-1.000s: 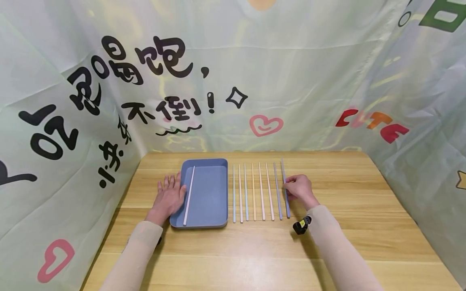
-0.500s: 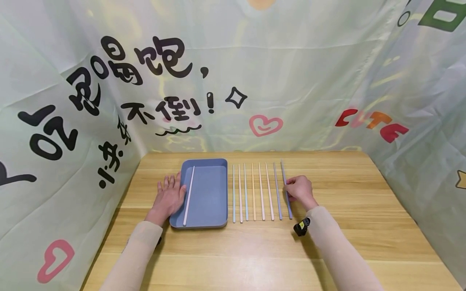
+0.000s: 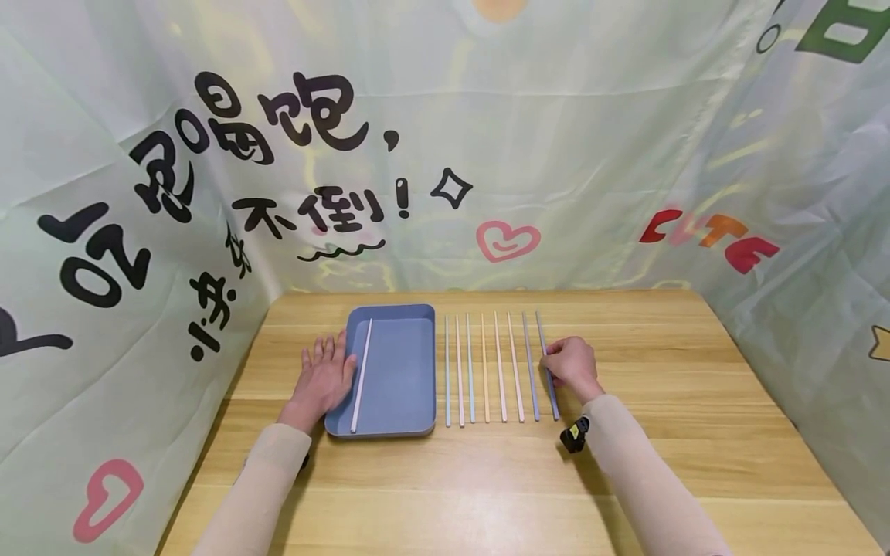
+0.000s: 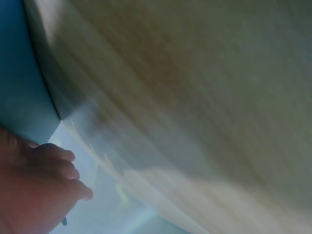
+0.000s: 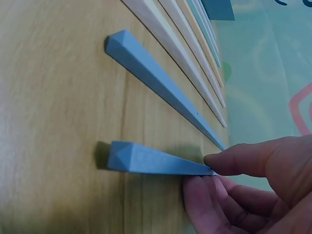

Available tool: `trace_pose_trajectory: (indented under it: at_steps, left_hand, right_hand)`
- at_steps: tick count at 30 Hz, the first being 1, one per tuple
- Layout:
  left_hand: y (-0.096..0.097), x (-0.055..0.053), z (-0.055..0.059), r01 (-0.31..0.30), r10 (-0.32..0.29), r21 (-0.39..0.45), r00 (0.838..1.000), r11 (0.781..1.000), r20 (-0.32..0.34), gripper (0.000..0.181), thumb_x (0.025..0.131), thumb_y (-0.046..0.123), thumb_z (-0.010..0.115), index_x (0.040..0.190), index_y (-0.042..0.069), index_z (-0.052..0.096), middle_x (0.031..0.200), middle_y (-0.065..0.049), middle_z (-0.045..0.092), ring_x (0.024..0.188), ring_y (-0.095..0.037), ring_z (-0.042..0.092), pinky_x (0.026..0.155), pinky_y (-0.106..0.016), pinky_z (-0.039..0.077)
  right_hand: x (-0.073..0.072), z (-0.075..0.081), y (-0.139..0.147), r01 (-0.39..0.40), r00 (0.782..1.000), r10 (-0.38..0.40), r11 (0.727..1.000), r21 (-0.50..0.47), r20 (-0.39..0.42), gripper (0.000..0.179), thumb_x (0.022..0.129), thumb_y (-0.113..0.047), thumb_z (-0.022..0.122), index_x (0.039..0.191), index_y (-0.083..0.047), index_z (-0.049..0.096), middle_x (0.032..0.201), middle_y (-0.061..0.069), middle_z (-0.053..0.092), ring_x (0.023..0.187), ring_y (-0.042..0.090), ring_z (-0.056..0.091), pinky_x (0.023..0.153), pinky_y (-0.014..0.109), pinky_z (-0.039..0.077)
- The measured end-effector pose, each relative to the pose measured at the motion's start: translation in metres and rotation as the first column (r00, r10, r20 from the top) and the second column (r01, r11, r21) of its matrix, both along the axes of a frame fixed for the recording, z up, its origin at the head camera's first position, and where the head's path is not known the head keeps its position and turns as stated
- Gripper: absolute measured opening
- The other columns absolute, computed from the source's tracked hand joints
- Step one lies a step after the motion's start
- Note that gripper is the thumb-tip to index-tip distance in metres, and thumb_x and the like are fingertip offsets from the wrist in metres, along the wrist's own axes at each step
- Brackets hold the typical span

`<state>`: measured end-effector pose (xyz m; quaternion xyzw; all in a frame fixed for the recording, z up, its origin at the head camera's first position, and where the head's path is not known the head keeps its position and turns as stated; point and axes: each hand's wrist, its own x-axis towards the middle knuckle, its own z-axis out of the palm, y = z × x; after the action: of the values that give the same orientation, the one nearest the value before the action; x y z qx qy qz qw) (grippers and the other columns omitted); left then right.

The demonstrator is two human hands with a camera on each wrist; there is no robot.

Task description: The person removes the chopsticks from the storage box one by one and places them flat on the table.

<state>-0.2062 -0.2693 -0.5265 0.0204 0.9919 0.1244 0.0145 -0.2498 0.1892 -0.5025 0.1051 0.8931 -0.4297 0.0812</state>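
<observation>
My right hand (image 3: 573, 363) pinches a blue chopstick (image 3: 552, 394), the rightmost of a row, between thumb and fingers. In the right wrist view this chopstick (image 5: 151, 160) lies low over the table with a shadow at its thick end; whether it touches the wood is hard to tell. Beside it is a matching blue chopstick (image 5: 158, 83). On the left, my left hand (image 3: 321, 378) rests with straight fingers against the left edge of a blue-grey tray (image 3: 399, 371). A pale pinkish chopstick (image 3: 361, 378) lies lengthwise inside, along the tray's left side.
Between tray and right hand lie several chopsticks side by side, among them a light blue one (image 3: 448, 386), a yellowish one (image 3: 485, 378) and a pale pink one (image 3: 515, 378). The wooden table (image 3: 473, 494) is bounded by a printed cloth (image 3: 591, 177) behind and on both sides.
The chopstick in my right hand has come down slightly, its near end shifting right so it tilts more. My left hand and the tray have stayed put.
</observation>
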Motion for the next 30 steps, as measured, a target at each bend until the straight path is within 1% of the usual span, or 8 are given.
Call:
trace_pose_trajectory:
  at_steps: [8, 15, 19, 22, 24, 27, 30]
  left_hand:
    - [-0.001, 0.001, 0.001, 0.004, -0.004, 0.004, 1.000, 1.000, 0.004, 0.067, 0.116, 0.037, 0.025, 0.168, 0.000, 0.009, 0.168, -0.038, 0.020, 0.158, -0.058, 0.011, 0.126, -0.075, 0.004]
    - [-0.001, 0.002, 0.003, 0.004, -0.004, 0.006, 1.000, 1.000, 0.004, 0.066, 0.116, 0.036, 0.026, 0.168, 0.000, 0.009, 0.168, -0.038, 0.020, 0.158, -0.058, 0.010, 0.126, -0.075, 0.005]
    - [-0.001, 0.002, 0.002, 0.002, -0.002, -0.002, 1.000, 1.000, 0.002, 0.067, 0.116, 0.037, 0.026, 0.168, 0.000, 0.009, 0.167, -0.039, 0.021, 0.158, -0.058, 0.011, 0.126, -0.075, 0.005]
    - [-0.001, 0.002, 0.001, 0.001, -0.001, -0.004, 1.000, 1.000, 0.006, 0.067, 0.116, 0.037, 0.025, 0.168, 0.000, 0.009, 0.167, -0.038, 0.021, 0.158, -0.058, 0.011, 0.126, -0.075, 0.005]
    - [-0.001, 0.002, 0.001, -0.001, 0.001, -0.001, 1.000, 1.000, 0.007, 0.067, 0.116, 0.037, 0.025, 0.168, 0.000, 0.009, 0.168, -0.038, 0.020, 0.158, -0.058, 0.011, 0.126, -0.075, 0.005]
    - [0.000, 0.001, 0.001, -0.004, 0.004, 0.002, 1.000, 1.000, 0.009, 0.067, 0.116, 0.038, 0.025, 0.169, 0.001, 0.008, 0.168, -0.037, 0.019, 0.159, -0.057, 0.010, 0.127, -0.074, 0.005]
    - [0.001, 0.001, 0.002, 0.000, 0.000, 0.001, 1.000, 1.000, 0.008, 0.067, 0.116, 0.038, 0.024, 0.169, 0.001, 0.008, 0.168, -0.037, 0.019, 0.159, -0.057, 0.010, 0.127, -0.074, 0.005]
  right_hand:
    - [0.001, 0.000, -0.001, 0.001, 1.000, 0.000, 1.000, 0.016, -0.004, 0.020, 0.090, -0.006, 0.071, 0.106, 0.006, 0.072, 0.088, 0.015, 0.073, 0.055, 0.013, 0.064, 0.052, 0.027, 0.059]
    - [0.002, 0.000, 0.000, -0.013, 1.000, 0.013, 1.000, -0.015, -0.004, 0.020, 0.089, -0.005, 0.070, 0.105, 0.007, 0.072, 0.072, 0.007, 0.067, 0.058, 0.013, 0.062, 0.053, 0.027, 0.059]
    - [0.001, 0.007, -0.001, -0.026, 0.999, 0.026, 1.000, -0.015, -0.028, 0.018, 0.089, -0.006, 0.070, 0.102, 0.006, 0.072, 0.067, 0.008, 0.068, 0.054, 0.013, 0.063, 0.052, 0.026, 0.057]
    - [0.000, 0.016, -0.008, -0.037, 0.998, 0.035, 0.998, -0.041, -0.047, 0.020, 0.092, -0.008, 0.070, 0.104, 0.007, 0.072, 0.071, 0.013, 0.072, 0.056, 0.016, 0.067, 0.055, 0.029, 0.060]
    - [-0.002, 0.023, -0.018, -0.052, 0.998, 0.049, 0.997, -0.064, -0.051, 0.022, 0.095, -0.010, 0.069, 0.109, 0.007, 0.071, 0.077, 0.017, 0.073, 0.061, 0.019, 0.070, 0.060, 0.032, 0.063]
    - [-0.005, 0.032, -0.037, -0.073, 0.996, 0.067, 0.992, -0.106, -0.054, 0.027, 0.097, -0.013, 0.068, 0.115, 0.007, 0.071, 0.085, 0.021, 0.074, 0.069, 0.025, 0.074, 0.066, 0.036, 0.066]
    - [-0.006, 0.037, -0.060, -0.094, 0.994, 0.087, 0.986, -0.138, -0.059, 0.030, 0.098, -0.014, 0.068, 0.120, 0.007, 0.071, 0.092, 0.025, 0.076, 0.075, 0.030, 0.076, 0.070, 0.039, 0.067]
